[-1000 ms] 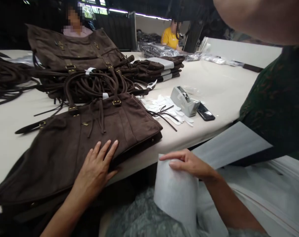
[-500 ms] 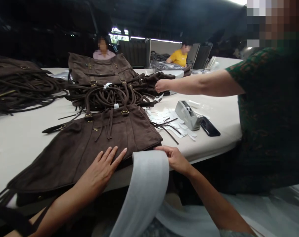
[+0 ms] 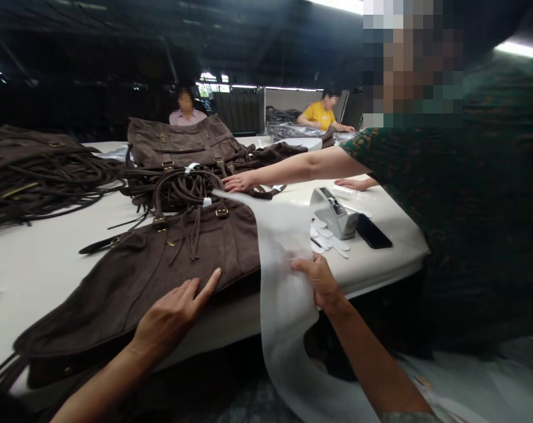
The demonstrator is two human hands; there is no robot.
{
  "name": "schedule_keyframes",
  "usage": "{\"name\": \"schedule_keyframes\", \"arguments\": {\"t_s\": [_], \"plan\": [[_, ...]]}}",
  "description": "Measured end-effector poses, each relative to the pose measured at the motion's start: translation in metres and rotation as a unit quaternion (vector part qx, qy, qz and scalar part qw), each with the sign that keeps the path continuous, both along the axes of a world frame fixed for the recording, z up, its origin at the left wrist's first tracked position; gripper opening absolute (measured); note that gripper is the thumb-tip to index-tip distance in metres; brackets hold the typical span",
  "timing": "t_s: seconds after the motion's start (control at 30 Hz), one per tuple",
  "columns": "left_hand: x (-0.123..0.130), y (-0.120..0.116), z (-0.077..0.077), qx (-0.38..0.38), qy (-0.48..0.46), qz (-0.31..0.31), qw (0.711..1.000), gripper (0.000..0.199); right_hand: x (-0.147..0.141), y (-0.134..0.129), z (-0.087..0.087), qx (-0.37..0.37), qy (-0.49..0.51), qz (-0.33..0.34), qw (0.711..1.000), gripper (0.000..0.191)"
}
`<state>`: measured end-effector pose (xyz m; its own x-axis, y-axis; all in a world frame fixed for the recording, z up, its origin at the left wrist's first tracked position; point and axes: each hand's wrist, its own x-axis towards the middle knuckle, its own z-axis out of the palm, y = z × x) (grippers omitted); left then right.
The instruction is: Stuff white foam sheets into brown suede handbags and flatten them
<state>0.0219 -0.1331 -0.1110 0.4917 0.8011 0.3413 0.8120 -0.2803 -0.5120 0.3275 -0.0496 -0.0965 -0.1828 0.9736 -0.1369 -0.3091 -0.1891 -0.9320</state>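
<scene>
A dark brown handbag (image 3: 129, 288) lies on its side at the table's front edge, its handles pointing away from me. My left hand (image 3: 171, 311) rests on the bag's near side, the index finger stretched out and the others partly bent, with nothing in it. In my right hand (image 3: 319, 281) a long strip of thin white sheet material (image 3: 286, 311) is pinched between thumb and fingers. The strip stands up over the bag's right end and hangs down below the table edge toward my lap. Its far tip lies across the bag near a handle.
More brown bags are stacked behind (image 3: 182, 144) and at left (image 3: 28, 170). A tape dispenser (image 3: 334, 211), white paper tags (image 3: 330, 238) and a phone (image 3: 374, 231) lie on the white table (image 3: 389, 258). At right a co-worker (image 3: 446, 223) reaches across toward the stacked bags. Two people sit farther back.
My right hand has lifted the white strip up and forward over the bag's right end. My left fingers have partly curled. The co-worker has leaned in, arm farther left, and a second hand shows.
</scene>
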Motion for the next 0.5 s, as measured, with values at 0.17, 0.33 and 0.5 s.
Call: {"name": "schedule_keyframes", "arguments": {"t_s": [0.17,0.33,0.5], "plan": [[-0.023,0.016,0.036,0.025,-0.086,0.056,0.994,0.047,0.016,-0.015,0.02,0.021,0.041,0.012,0.999,0.065],[-0.052,0.027,0.106,0.031,-0.239,0.259,0.935,0.046,0.073,-0.046,0.011,0.006,-0.104,0.024,0.994,0.036],[-0.072,0.038,0.16,0.066,-0.373,0.294,0.878,0.057,0.062,-0.066,-0.004,0.045,-0.346,0.209,0.914,0.048]]}}
